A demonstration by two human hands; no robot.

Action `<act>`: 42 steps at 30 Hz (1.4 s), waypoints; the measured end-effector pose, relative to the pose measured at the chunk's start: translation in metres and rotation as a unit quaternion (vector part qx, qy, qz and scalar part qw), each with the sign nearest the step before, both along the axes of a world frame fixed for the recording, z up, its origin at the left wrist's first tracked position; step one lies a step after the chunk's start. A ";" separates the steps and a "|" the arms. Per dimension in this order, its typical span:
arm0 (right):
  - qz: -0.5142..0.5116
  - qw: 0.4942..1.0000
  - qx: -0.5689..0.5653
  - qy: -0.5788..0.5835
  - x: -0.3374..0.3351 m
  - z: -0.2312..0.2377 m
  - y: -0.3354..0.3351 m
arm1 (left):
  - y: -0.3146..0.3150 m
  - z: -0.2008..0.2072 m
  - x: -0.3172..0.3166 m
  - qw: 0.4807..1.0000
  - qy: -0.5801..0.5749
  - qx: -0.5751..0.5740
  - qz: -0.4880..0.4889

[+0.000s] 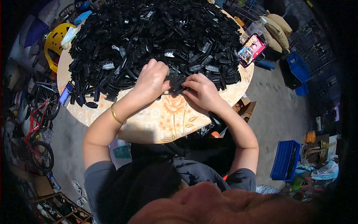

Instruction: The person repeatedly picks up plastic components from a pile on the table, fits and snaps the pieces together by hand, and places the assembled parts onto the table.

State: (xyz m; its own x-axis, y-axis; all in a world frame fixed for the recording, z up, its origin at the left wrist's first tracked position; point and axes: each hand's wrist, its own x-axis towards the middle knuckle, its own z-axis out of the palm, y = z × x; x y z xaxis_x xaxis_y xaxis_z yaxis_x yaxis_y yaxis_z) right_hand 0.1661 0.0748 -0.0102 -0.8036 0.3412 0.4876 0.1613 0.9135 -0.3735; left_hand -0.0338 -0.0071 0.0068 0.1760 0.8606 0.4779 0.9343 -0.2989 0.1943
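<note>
A large heap of small black plastic parts [156,37] covers most of a round table [145,128] with a flowered, cream-coloured top. At the heap's near edge, my left hand [152,80] is closed, fingers curled and thumb pointing right. What it grips is mostly hidden behind the fingers. Close by on the right, my right hand [201,89] pinches a black plastic part [177,86] between thumb and fingers. That piece lies between both hands, just above the tabletop, its exact shape too dark to make out. A gold bangle [116,114] circles my left wrist.
A phone [252,50] stands in a holder at the table's right edge. A blue-and-white box [66,93] sits at the left edge. Beyond the table are a yellow chair [56,46], a red bicycle [36,121], a blue crate [284,160] and an open cardboard box [247,108].
</note>
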 end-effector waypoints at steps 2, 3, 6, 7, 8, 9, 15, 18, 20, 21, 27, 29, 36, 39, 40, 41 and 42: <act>-0.020 0.997 0.056 -0.047 -0.004 -0.006 -0.004 | 0.000 0.000 -0.002 0.994 -0.108 0.020 0.023; -0.019 0.997 0.057 -0.046 -0.004 -0.007 -0.005 | 0.000 0.002 -0.003 0.992 -0.104 0.072 0.014; -0.028 0.994 0.041 -0.093 -0.004 0.001 -0.009 | 0.001 0.011 0.001 0.948 -0.300 -0.087 0.055; -0.008 0.999 0.004 -0.049 -0.005 0.001 -0.009 | 0.004 0.004 -0.002 0.944 -0.320 -0.069 0.033; 0.011 0.999 -0.033 -0.005 -0.006 0.001 -0.009 | 0.007 -0.001 -0.005 0.944 -0.320 -0.067 0.034; 0.013 0.999 -0.032 -0.005 -0.007 0.002 -0.008 | 0.009 -0.005 -0.007 0.918 -0.385 -0.095 0.012; -0.082 0.944 -0.310 0.082 -0.008 0.009 -0.002 | 0.008 0.004 -0.005 0.723 -0.645 -0.246 -0.030; -0.010 0.866 -0.455 0.206 -0.009 0.012 -0.002 | 0.005 -0.001 0.001 0.667 -0.687 -0.275 -0.088; -0.030 0.847 -0.489 0.209 -0.007 0.028 -0.008 | 0.001 0.001 0.007 0.671 -0.664 -0.314 -0.102; -0.003 0.822 -0.535 0.196 -0.004 0.028 -0.006 | 0.000 0.003 0.008 0.671 -0.649 -0.339 -0.114; 0.078 0.686 -0.686 0.230 -0.006 0.022 -0.011 | -0.005 0.001 0.018 0.723 -0.585 -0.355 -0.097; 0.056 0.733 -0.639 0.227 -0.008 0.015 -0.012 | -0.004 -0.004 0.018 0.723 -0.601 -0.319 -0.122; -0.022 0.982 -0.066 0.173 -0.011 0.013 -0.016 | 0.000 -0.015 0.018 0.728 -0.641 -0.187 -0.157; -0.051 0.991 -0.057 0.113 -0.007 0.019 -0.015 | -0.002 -0.011 0.021 0.694 -0.673 -0.215 -0.139; -0.051 0.991 -0.057 0.113 -0.007 0.019 -0.014 | -0.003 -0.009 0.020 0.707 -0.664 -0.207 -0.132; -0.044 0.987 -0.087 0.125 -0.007 0.020 -0.014 | -0.003 -0.009 0.020 0.719 -0.654 -0.198 -0.125; -0.038 0.983 -0.117 0.137 -0.007 0.020 -0.013 | -0.003 -0.009 0.019 0.719 -0.654 -0.198 -0.125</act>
State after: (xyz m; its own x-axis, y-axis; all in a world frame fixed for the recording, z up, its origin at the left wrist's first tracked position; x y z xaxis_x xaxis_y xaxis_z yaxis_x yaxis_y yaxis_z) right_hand 0.1592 0.0613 0.0100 -0.6209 0.5237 0.5833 0.0893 0.7865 -0.6111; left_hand -0.0153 -0.0099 -0.0024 -0.0291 0.9944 0.1015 -0.1984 -0.1052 0.9744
